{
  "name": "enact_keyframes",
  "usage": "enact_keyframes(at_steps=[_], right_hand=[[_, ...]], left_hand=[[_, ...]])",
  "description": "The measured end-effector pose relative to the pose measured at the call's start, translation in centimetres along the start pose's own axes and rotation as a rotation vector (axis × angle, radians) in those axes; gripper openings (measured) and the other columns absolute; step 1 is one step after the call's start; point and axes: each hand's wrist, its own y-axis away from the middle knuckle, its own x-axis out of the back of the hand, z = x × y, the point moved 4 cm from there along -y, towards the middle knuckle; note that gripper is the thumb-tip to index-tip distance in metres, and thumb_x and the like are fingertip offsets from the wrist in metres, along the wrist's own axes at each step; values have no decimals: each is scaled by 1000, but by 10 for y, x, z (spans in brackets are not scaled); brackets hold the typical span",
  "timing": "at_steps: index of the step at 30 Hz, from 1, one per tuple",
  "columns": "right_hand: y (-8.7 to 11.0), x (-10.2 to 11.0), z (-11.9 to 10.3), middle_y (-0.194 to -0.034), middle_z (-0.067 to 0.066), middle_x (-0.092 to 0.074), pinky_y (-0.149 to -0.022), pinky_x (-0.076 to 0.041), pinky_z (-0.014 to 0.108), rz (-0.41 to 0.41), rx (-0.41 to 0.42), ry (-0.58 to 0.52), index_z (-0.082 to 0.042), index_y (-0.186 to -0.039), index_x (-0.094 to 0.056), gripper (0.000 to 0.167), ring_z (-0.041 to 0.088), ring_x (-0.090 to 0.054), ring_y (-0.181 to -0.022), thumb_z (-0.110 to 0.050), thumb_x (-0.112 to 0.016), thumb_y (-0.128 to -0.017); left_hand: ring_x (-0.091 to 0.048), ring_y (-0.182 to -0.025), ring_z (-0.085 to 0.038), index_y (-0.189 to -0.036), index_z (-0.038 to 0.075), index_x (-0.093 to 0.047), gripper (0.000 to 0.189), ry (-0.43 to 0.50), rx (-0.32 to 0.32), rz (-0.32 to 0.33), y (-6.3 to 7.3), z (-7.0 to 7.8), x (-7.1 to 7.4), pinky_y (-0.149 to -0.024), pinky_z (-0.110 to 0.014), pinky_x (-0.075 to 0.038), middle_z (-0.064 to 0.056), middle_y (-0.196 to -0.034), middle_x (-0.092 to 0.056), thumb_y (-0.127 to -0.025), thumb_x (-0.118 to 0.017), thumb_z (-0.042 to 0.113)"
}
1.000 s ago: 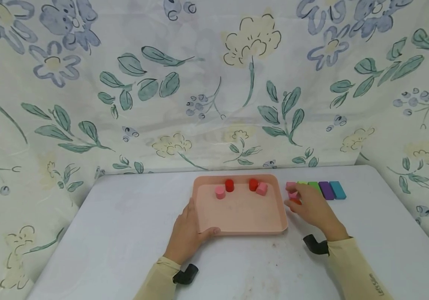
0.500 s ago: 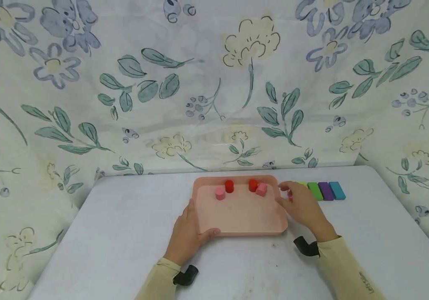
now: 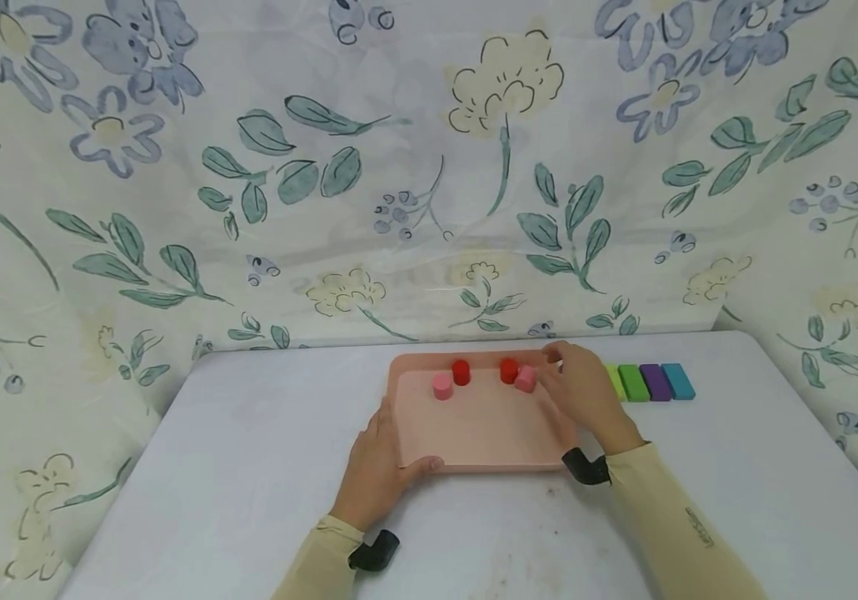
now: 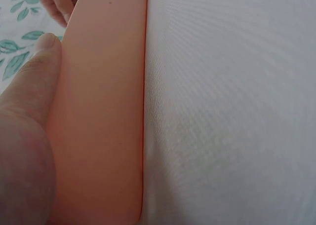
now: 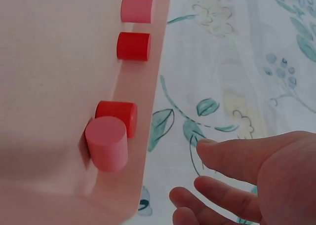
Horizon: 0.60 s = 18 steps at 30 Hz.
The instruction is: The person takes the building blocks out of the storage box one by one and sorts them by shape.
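A shallow pink tray (image 3: 485, 433) lies on the table, tilted neither way. My left hand (image 3: 372, 471) holds its near left corner, fingers along the left side and thumb against the front wall (image 4: 106, 106). Over the tray's far right part hovers my right hand (image 3: 586, 392), thumb and fingertips apart; the right wrist view shows background between the thumb (image 5: 232, 156) and fingers, with no piece there. Along the far wall inside stand a pink cylinder (image 3: 442, 386), a red cylinder (image 3: 461, 372), another red cylinder (image 3: 508, 371) and a pink piece (image 3: 526, 379).
Right of the tray, a yellow-green block (image 3: 616, 382), a green block (image 3: 633, 382), a purple block (image 3: 655, 382) and a blue block (image 3: 678, 381) stand in a row. My right hand hides the row's left end. Floral fabric (image 3: 429, 167) hangs behind the white table (image 3: 249, 467).
My right hand has moved left from the pink and red pieces beside the tray to above the tray's far right part. The left hand and the pieces inside have stayed put.
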Motion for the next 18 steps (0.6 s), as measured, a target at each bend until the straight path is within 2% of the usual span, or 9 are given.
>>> enact_keyframes(at_steps=[8, 14, 18], right_hand=[[-12, -6, -11, -121, 21, -64, -95, -53, 47, -43, -123, -19, 2, -130, -58, 41, 35, -60, -104, -24, -62, -99], [-19, -12, -16, -115, 18, -66, -88, -57, 42, -95, -214, 7, 1, -132, -56, 42, 32, -61, -97, -26, -61, -100], [-24, -20, -15, -115, 18, -65, -90, -55, 42, -126, -243, -30, 2, -132, -55, 41, 31, -59, -98, -21, -60, -99]], left_hand=[[-49, -126, -44, -155, -7, -19, 117, 10, 7, 4, 1, 0, 1, -108, -58, -39, -26, -151, -40, -78, -82, 54], [-49, -124, -43, -156, -7, -19, 117, 10, 1, 10, 1, -1, 1, -107, -58, -40, -26, -149, -42, -78, -82, 53], [-48, -126, -43, -156, -7, -19, 117, 10, 7, 8, 1, -1, 1, -108, -58, -39, -26, -150, -41, -78, -82, 52]])
